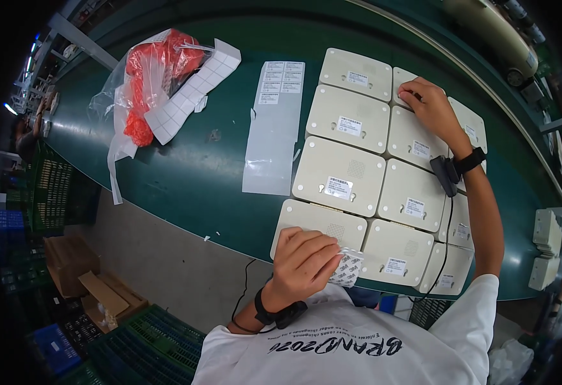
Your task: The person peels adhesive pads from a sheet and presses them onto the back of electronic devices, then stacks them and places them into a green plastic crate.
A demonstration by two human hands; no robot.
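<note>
Left-hand fingers [311, 253]: grasped patterned white sheet [347, 272], part hidden in grip, near edge of green tabletop [220, 173]. Right-hand fingers [420, 90]: bunched over far beige panel [403, 76], partly covering it; whether grasping, could not tell.

We wear one white short-sleeved shirt [364, 369], black lettering [348, 346] across the chest. Behind our left hand [306, 262] and right hand [429, 108]: black wristbands [472, 160], each with dark module [445, 175] and thin black cable [449, 224].
</note>
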